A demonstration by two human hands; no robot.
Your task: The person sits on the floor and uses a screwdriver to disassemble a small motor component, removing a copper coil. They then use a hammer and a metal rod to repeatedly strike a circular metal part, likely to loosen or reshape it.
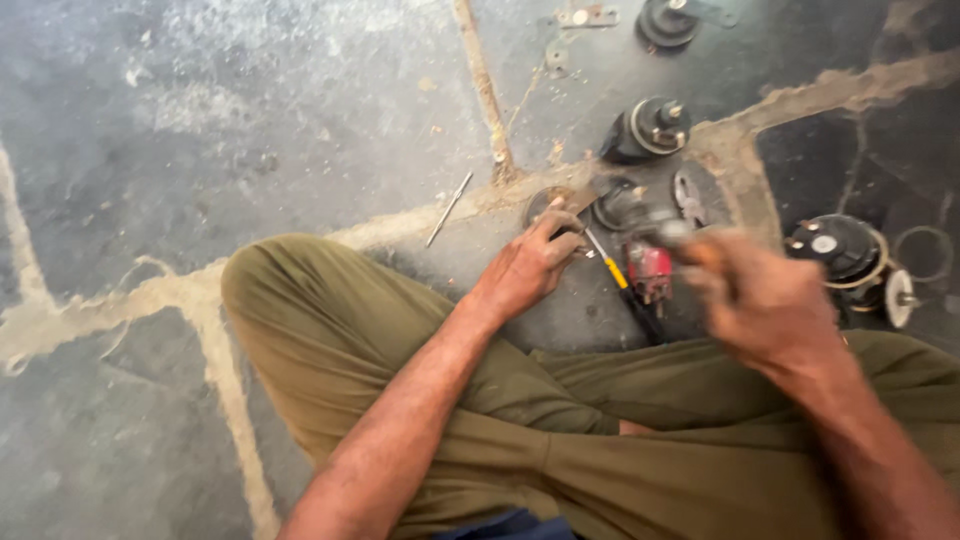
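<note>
Left hand fingers press down on a round part on the floor; right hand, blurred, grip unclear, beside the yellow-handled screwdriver. Mid-disassembly, I'd judge; steadying needed.

light: soft, even daylight | shadows: faint | blur: right hand motion-smeared; floor slightly soft

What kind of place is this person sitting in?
Probably a repair workshop floor: greasy round black metal parts lie on cracked, stained stone floor, beside a yellow-handled screwdriver and a thin metal rod.
</note>
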